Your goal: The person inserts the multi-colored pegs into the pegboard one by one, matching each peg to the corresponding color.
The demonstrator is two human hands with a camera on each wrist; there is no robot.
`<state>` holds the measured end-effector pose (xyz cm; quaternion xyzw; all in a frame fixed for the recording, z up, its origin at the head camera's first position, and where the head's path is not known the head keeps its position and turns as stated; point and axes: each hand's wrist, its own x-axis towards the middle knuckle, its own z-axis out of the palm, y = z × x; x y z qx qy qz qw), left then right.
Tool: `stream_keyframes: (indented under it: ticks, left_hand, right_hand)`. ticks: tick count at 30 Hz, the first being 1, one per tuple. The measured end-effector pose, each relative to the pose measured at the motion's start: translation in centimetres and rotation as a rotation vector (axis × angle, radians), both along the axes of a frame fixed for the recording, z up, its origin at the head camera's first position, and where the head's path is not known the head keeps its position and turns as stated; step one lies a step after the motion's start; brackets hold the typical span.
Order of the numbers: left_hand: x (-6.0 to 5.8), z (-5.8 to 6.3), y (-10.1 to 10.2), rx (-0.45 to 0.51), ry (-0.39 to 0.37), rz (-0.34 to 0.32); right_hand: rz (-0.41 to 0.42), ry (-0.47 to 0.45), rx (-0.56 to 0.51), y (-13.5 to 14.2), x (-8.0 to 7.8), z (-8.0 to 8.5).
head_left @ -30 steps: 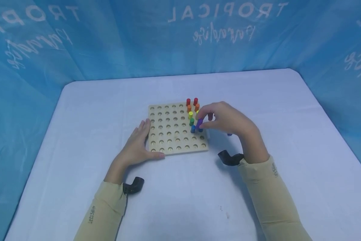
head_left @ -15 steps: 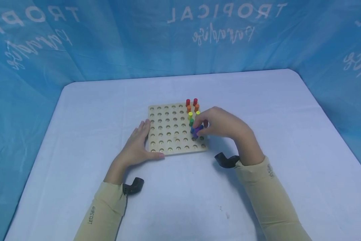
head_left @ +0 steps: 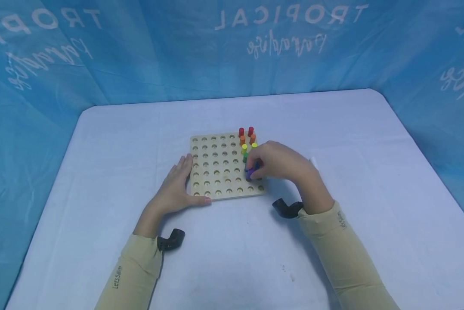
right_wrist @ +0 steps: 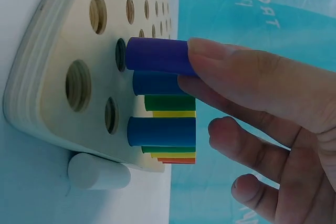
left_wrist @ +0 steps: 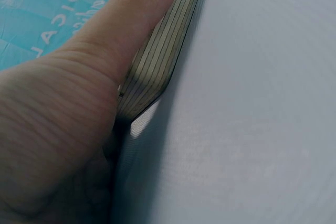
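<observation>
A square wooden pegboard (head_left: pixel 216 172) with rows of round holes lies on the table. My right hand (head_left: pixel 280 161) pinches a purple peg (right_wrist: pixel 157 55) between thumb and index finger, its lower end right at the mouth of a hole. Behind it, two columns of pegs stand upright in the board: red (head_left: pixel 241 132), orange (head_left: pixel 242 140), yellow (head_left: pixel 244 149), green (head_left: pixel 245 158) and blue (right_wrist: pixel 163 131). My left hand (head_left: pixel 174 185) rests against the board's near left corner, fingers along the left side, thumb (left_wrist: pixel 126 19) along the front edge.
A white peg (right_wrist: pixel 100 171) lies on the table beside the board's right edge. Another small white piece (head_left: pixel 313 162) shows behind my right wrist. The white-covered table (head_left: pixel 224 258) backs onto a blue printed curtain (head_left: pixel 185 51).
My right hand has moved left and nearer to me, carrying the purple peg from beside the blue pegs to the hole in front of the left one. My left hand has stayed still.
</observation>
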<state>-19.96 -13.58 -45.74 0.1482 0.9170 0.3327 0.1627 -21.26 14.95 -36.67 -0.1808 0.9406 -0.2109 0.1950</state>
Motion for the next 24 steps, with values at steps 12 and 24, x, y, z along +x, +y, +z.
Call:
stream_keyframes:
  ticks: [12,24]
  left_hand:
    - [0.02,-0.15,0.00,0.000,0.003,0.002]
    - [0.11,0.06,0.08,0.001,-0.002,0.002]
  right_hand:
    - [0.019,-0.023,0.033,-0.35,0.02,-0.04]
    - [0.043,-0.042,-0.023,0.15,-0.25,-0.52]
